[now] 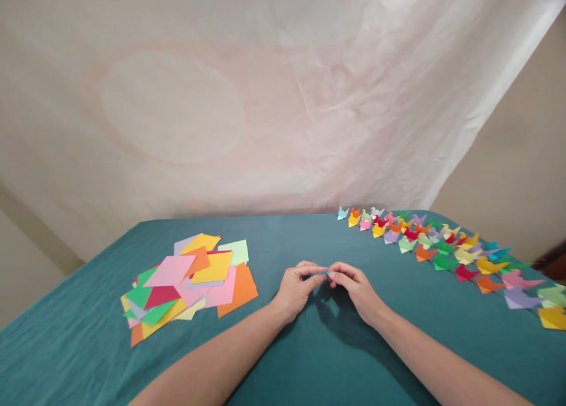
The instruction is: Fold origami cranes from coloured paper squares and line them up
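Just above the middle of the table, my left hand [297, 288] and my right hand [352, 285] meet at the fingertips. Between them they pinch a small piece of blue paper [327, 272]. Only a thin sliver of it shows; the fingers cover the rest, so its folded shape cannot be made out. Both hands are closed, thumbs pressed against the forefingers. Left of my left hand lies a loose pile of square paper sheets [172, 271] in pink, yellow, orange, green, red and lilac. Beyond my right hand stand rows of folded paper birds [444, 262] in many colours.
A dark teal cloth [274, 241] covers the table, with soft folds at the left. Behind the far edge hangs a pale, wrinkled sheet [274, 111]. The bird rows run from the back middle down to the right edge.
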